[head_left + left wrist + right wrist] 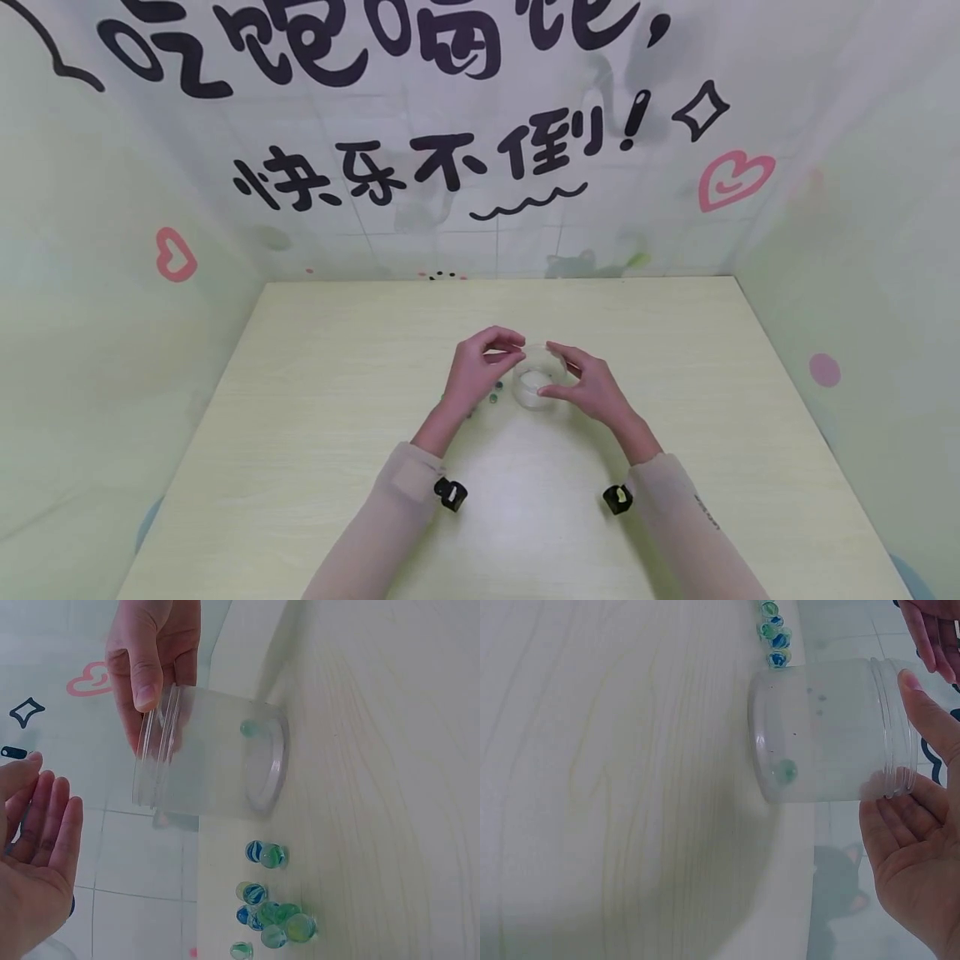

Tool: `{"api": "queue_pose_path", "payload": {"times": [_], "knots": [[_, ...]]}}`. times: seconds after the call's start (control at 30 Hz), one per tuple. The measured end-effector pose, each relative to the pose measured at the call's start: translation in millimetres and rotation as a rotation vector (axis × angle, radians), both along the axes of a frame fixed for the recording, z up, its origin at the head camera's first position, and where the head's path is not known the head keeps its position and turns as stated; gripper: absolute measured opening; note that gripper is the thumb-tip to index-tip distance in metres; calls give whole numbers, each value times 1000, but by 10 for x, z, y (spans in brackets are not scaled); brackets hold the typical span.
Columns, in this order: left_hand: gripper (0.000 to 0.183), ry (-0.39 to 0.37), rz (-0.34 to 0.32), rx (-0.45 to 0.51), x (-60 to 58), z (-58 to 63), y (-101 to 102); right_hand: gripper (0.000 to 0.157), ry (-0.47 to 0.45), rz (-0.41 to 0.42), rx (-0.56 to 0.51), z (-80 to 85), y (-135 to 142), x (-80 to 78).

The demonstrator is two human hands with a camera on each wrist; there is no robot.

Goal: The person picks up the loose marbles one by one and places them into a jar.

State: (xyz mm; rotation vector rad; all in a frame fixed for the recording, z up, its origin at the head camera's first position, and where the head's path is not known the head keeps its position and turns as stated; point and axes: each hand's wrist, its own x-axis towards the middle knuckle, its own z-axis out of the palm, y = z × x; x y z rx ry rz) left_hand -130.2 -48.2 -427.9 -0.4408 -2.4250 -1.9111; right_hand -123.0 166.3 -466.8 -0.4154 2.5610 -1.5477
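Observation:
A clear plastic jar (pixel 531 402) with a threaded neck stands upright on the table. My right hand (pixel 598 390) grips its rim, thumb on the near side and fingers around the far side. One green marble (pixel 248 728) lies at the bottom inside the jar. My left hand (pixel 480 368) hovers by the jar's mouth on the left, fingers loosely bent and thumb close to the fingertips. No object shows in its fingers in the left wrist view. Below it, several green and blue glass marbles (pixel 300 928) lie on the table, left of the jar, partly hidden by the hand in the head view.
The pale wooden table (pixel 337 350) meets a printed back curtain (pixel 420 242) with dark lettering. Side curtains (pixel 862 292) hang at left and right. Black wrist cameras (pixel 452 494) sit by both forearms.

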Motion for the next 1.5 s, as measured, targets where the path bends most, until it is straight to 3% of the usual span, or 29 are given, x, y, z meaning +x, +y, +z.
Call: {"api": "queue_pose_path", "payload": {"times": [0.7, 0.93, 0.97, 1.5], "knots": [[21, -32, 69, -73, 32, 6, -184, 75, 19, -8, -7, -30, 3, 10], [21, -48, 80, -64, 43, -9, -253, 75, 6, -6, -12, 41, -9, 43], [21, -47, 84, -64, 45, -13, -265, 76, 6, -6, -15, -17, 4, 22], [21, -70, 92, -66, 40, -67, -404, 76, 3, -11, -14, -23, 3, 9]]}}
